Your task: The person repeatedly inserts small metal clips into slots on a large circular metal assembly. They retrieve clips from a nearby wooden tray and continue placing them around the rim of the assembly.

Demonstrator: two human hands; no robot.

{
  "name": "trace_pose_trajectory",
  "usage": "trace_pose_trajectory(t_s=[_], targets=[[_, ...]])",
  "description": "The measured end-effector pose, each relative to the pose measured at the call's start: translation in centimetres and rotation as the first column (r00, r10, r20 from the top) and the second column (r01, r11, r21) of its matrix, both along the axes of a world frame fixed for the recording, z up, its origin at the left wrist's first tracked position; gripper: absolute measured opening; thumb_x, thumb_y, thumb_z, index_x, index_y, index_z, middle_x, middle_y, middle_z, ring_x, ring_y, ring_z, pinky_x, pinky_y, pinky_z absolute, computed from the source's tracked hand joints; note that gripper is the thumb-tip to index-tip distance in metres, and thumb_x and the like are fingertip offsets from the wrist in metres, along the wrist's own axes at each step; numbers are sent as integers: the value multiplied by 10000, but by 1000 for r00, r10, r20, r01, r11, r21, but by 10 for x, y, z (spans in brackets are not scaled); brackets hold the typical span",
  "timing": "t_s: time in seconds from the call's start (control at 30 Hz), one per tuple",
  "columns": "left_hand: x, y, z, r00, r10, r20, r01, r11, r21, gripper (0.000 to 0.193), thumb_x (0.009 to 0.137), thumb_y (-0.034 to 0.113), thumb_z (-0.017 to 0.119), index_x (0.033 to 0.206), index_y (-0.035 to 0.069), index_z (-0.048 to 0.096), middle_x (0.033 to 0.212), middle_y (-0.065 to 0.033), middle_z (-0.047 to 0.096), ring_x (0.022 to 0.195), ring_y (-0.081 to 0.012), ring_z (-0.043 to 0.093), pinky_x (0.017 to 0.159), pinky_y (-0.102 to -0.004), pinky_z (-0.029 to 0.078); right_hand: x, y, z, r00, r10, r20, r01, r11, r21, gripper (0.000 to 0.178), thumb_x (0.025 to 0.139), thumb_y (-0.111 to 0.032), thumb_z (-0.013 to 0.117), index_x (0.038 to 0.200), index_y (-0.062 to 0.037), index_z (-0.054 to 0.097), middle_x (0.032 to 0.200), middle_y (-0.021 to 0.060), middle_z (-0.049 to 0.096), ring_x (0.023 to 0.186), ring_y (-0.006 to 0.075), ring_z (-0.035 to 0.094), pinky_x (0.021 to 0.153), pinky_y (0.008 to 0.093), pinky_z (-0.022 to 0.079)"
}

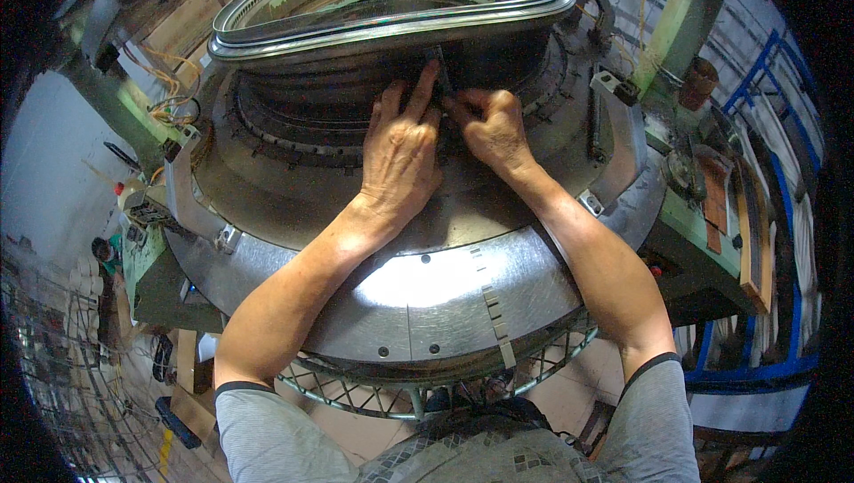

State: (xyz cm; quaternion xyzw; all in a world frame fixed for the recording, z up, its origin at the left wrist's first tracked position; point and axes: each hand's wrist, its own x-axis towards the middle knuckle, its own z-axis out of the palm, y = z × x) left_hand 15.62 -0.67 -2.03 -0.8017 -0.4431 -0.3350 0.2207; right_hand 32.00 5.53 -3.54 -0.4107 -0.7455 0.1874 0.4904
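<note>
Both my arms reach forward over a large round metal machine [294,163] with a dark drum [311,92] at its middle. My left hand [400,145] lies palm down against the front of the drum, its index finger stretched upward and the other fingers apart. Beside that fingertip stands a thin dark strip [443,69]. My right hand [494,127] is closed in a pinch close to the left fingers, near the strip's lower end. What lies between its thumb and finger is too dark and small to make out.
A shiny metal ring [391,31] rises above the drum. Curved brackets [620,145] stand on the machine's flat steel rim [463,292]. Green posts [120,100] flank it, with orange cables [178,92] at left. Blue racks [756,376] stand right; a person [105,250] shows far left.
</note>
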Motion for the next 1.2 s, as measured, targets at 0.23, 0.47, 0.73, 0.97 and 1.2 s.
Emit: trace_pose_trajectory(t_s=[0.23,0.47,0.73,0.97,1.2], targets=[[0,-1,3,999,16,-39,-16,1000,12,502,582,13,713,1080,-52,698,1591,-160,346,1250,-402,466,1049,-470,448,-1,-6,5,1000,19,-22,-18,998,57,192,897,-145,719,935,40,753,741,170,736,665,83,581,593,324,490],[-3,-3,6,993,33,-113,-41,997,-65,727,609,62,687,1332,32,619,1585,-231,347,1292,-478,453,1150,-473,373,-3,-5,4,998,27,-56,-23,997,76,206,893,-161,728,915,42,751,735,183,731,654,87,593,588,323,491],[-1,-2,7,994,60,-96,-62,998,-25,580,610,50,716,1187,0,673,1604,-147,336,1222,-404,475,1032,-444,452,-2,-4,4,1000,-7,-21,9,998,69,198,887,-148,724,934,42,752,767,201,738,676,108,639,608,325,511],[1,-3,7,994,65,-92,-66,998,-6,523,586,54,745,1105,-3,710,1613,-117,326,1222,-369,475,979,-437,476,-4,-5,5,999,-40,-14,41,995,86,203,875,-147,725,947,40,754,783,216,736,674,133,663,624,335,525],[0,-2,7,996,47,-71,-46,999,16,506,592,46,738,1094,-12,710,1606,-118,342,1217,-367,479,959,-442,482,-5,-5,5,999,-47,-23,49,995,86,206,869,-153,729,951,33,760,788,223,733,673,141,671,633,335,530]])
